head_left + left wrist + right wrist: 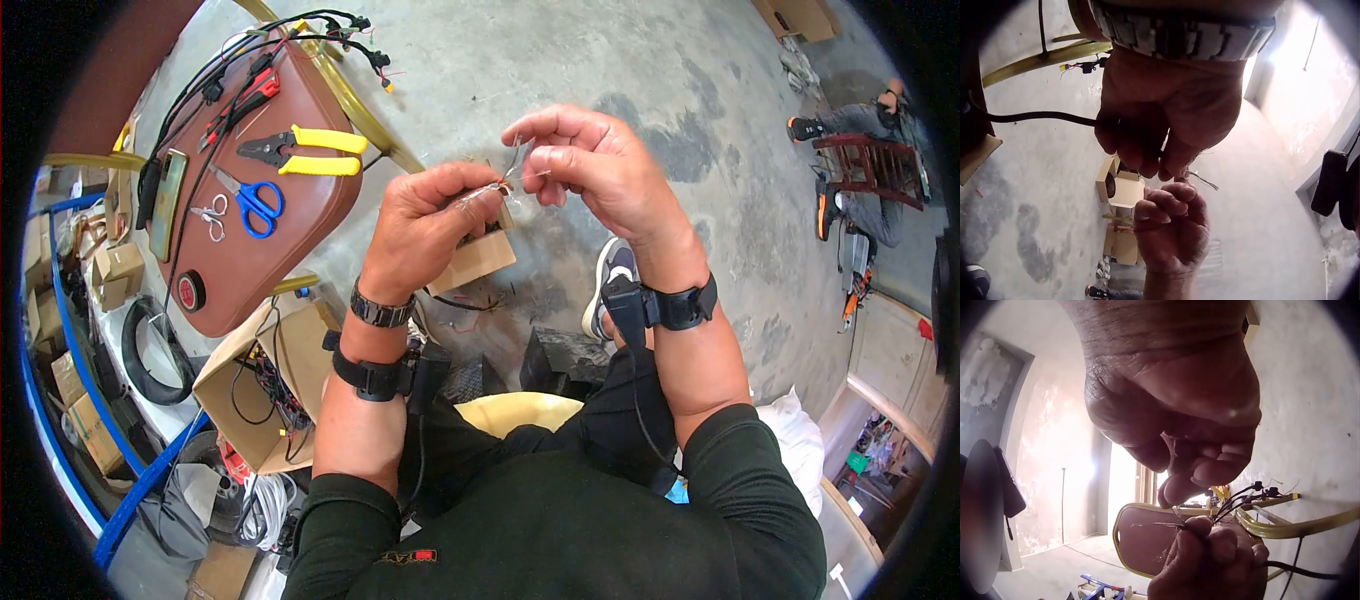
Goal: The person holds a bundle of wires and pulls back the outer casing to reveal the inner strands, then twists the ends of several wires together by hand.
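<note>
My left hand (pixel 425 230) grips a black cable (pixel 1035 117), its bare wire strands (pixel 1205 180) coming out past the thumb and fingertips. Facing it, my right hand (pixel 610 170) has bent fingers right at the strands. A gap shows between its thumb and index finger in the head view, with thin strands (pixel 516 155) crossing there. Seen from the right wrist, a strand (pixel 1157 524) juts sideways from the left fingertips, just under the right fingers. The cable's passage through the left palm is hidden.
On a brown padded seat (pixel 310 215) at the left lie yellow-handled wire strippers (pixel 300 150), blue scissors (pixel 258 208), small scissors (pixel 212 216), a phone (pixel 168 205) and a black wiring harness (pixel 215 75). An open cardboard box (pixel 235 400) holds wires. Another person's legs (pixel 870 215) show far right.
</note>
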Available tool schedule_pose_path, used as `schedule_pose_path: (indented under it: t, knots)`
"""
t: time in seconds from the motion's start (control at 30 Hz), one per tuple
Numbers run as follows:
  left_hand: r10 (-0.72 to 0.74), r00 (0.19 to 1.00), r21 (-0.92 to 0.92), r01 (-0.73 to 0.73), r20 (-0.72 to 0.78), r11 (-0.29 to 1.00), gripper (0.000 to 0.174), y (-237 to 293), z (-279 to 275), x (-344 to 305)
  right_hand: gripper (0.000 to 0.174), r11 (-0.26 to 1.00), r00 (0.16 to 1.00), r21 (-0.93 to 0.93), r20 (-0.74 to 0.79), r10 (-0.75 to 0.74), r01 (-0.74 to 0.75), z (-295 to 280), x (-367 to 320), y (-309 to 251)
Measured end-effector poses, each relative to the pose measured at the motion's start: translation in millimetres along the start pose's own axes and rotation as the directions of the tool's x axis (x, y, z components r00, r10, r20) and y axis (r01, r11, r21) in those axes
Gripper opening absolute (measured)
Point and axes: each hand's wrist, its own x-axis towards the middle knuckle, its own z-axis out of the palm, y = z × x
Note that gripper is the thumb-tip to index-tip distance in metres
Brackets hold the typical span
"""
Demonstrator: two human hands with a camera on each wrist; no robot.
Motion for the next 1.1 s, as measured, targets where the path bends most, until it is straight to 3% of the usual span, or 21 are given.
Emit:
schedule_pose_path:
  t: [0.27,0.5,0.9,1.1]
  knots:
    - [-0.014,0.997,-0.111,0.023,0.078,0.994,0.016,2.7,-0.6,-1.0,0.024,0.999,0.999,-0.047,0.037,-0.006,0.008,6.7,-2.3,-0.9]
    - [-0.041,0.995,-0.268,0.064,0.093,0.961,0.015,-2.8,2.2,-1.3,0.008,0.999,1.000,0.025,-0.010,-0.023,0.024,9.2,-1.4,-0.1]
    - [0.018,0.998,-0.385,-0.041,-0.064,0.922,0.012,-6.2,11.6,1.2,0.006,0.992,0.992,0.065,-0.064,-0.106,0.110,24.6,-1.6,-6.3]
    - [0.014,0.997,-0.578,-0.055,-0.074,0.814,0.013,-10.6,18.5,1.1,0.002,0.993,0.979,0.008,-0.167,-0.118,0.121,31.5,-0.9,-0.8]
